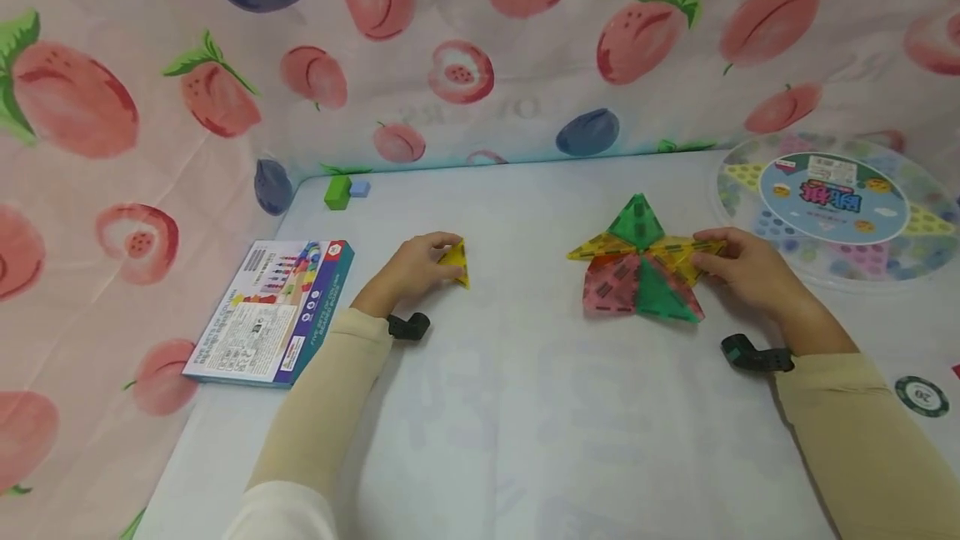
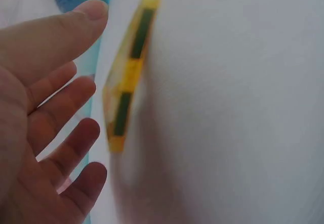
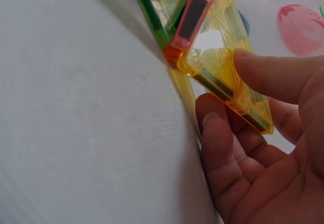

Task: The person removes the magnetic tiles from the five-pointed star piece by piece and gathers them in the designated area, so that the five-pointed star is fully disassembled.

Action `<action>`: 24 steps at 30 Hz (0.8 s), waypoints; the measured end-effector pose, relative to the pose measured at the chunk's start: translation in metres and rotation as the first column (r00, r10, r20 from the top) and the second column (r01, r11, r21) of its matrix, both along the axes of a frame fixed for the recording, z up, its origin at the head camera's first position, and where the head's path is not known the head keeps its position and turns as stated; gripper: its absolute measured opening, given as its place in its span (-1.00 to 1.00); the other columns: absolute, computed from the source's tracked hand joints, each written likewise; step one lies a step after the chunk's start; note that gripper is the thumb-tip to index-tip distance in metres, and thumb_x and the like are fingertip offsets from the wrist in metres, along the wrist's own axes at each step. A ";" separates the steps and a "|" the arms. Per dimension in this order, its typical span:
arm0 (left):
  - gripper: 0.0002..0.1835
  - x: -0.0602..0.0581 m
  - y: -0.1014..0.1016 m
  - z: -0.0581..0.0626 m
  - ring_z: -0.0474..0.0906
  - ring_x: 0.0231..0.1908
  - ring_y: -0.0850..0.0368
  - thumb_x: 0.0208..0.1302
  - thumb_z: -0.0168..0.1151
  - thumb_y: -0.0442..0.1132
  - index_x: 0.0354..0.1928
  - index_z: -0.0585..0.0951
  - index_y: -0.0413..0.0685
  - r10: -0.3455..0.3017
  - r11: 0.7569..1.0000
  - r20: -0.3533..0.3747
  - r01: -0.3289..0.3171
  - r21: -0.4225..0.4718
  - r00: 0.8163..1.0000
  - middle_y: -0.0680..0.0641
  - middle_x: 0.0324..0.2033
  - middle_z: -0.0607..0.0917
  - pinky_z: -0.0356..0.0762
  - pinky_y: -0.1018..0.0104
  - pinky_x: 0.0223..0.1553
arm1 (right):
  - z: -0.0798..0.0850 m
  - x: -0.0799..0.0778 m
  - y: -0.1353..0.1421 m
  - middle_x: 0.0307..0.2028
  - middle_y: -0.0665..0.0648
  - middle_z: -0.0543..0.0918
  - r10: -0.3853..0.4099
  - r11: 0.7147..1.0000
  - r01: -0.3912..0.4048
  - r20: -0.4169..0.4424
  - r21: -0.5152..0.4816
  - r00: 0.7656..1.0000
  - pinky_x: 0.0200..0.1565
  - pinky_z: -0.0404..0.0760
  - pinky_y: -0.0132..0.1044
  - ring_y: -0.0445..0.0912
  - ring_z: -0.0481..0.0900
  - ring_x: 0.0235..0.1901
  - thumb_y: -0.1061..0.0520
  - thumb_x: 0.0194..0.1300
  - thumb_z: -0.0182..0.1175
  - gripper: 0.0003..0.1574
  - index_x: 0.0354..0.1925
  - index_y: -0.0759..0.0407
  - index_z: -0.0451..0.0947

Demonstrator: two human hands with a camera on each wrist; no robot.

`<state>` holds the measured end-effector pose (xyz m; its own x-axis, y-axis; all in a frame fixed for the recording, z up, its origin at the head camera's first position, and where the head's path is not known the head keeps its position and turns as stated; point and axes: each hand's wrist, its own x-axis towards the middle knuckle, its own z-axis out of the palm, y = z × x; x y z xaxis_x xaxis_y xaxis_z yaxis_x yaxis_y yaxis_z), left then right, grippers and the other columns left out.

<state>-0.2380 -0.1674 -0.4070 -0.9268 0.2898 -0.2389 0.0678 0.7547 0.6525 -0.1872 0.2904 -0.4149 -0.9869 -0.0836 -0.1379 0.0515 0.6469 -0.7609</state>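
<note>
My left hand (image 1: 414,269) is at a loose yellow triangular magnetic tile (image 1: 457,262). In the left wrist view the thumb and fingers stand spread apart, and the tile shows edge-on just beyond the fingertips. On the right, my right hand (image 1: 753,277) pinches one yellow point of a star-like shape built from magnetic tiles. That shape has a green top tile (image 1: 636,223), a red tile (image 1: 610,283), a lower green tile (image 1: 663,298) and yellow points at either side. In the right wrist view the thumb presses the yellow tile (image 3: 223,82), fingers behind it.
A boxed toy set (image 1: 270,311) lies at the left edge. Behind it sit a green block (image 1: 338,192) and a small blue block (image 1: 360,188). A clear round container with a printed label (image 1: 832,198) stands back right, with a round token (image 1: 922,397) nearer.
</note>
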 end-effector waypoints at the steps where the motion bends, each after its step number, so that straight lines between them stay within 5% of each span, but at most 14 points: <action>1: -0.38 0.001 0.002 -0.001 0.29 0.09 0.12 -0.02 0.33 0.03 0.15 0.42 0.15 -0.029 1.000 -0.014 0.029 -0.012 0.999 0.03 0.11 0.42 0.20 0.20 0.11 | 0.000 0.000 0.001 -0.18 0.27 0.49 -0.001 1.000 0.001 -0.001 -0.001 1.000 -0.40 0.50 -0.36 -0.05 0.53 -0.36 -0.24 0.19 0.06 -0.26 0.15 0.21 0.29; 7: -0.33 0.004 0.010 -0.006 0.29 -0.07 0.13 -0.04 0.34 0.04 0.17 0.40 0.09 -0.087 0.993 -0.083 0.080 -0.085 0.993 0.04 0.11 0.39 0.25 0.26 0.04 | 0.001 -0.002 0.002 -0.17 0.28 0.48 -0.003 1.000 0.003 -0.007 -0.002 1.000 -0.39 0.51 -0.37 -0.05 0.51 -0.34 -0.26 0.18 0.05 -0.25 0.15 0.21 0.29; 18: -0.33 -0.010 -0.034 -0.005 0.25 0.04 0.07 -0.02 0.33 0.05 0.19 0.37 0.20 0.064 0.995 -0.024 -0.066 -0.079 0.998 0.05 0.14 0.35 0.17 0.09 0.13 | 0.000 -0.003 0.003 -0.14 0.29 0.47 0.000 1.000 0.000 -0.011 -0.019 1.000 -0.38 0.51 -0.39 -0.07 0.50 -0.34 -0.25 0.19 0.05 -0.25 0.15 0.21 0.28; 24: -0.32 -0.014 -0.050 0.000 0.20 0.09 0.02 0.01 0.29 0.08 0.23 0.32 0.20 0.074 0.989 0.017 -0.071 -0.134 0.997 0.01 0.19 0.29 0.14 0.02 0.14 | -0.003 -0.001 0.001 -0.14 0.28 0.47 -0.009 0.999 0.008 -0.014 -0.034 1.000 -0.38 0.52 -0.38 -0.08 0.51 -0.34 -0.22 0.20 0.06 -0.29 0.14 0.20 0.29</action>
<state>-0.2525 -0.2170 -0.4072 -0.9383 0.1866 -0.2911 -0.0032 0.8372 0.5469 -0.1882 0.2915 -0.4180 -0.9894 -0.0796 -0.1216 0.0463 0.6202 -0.7831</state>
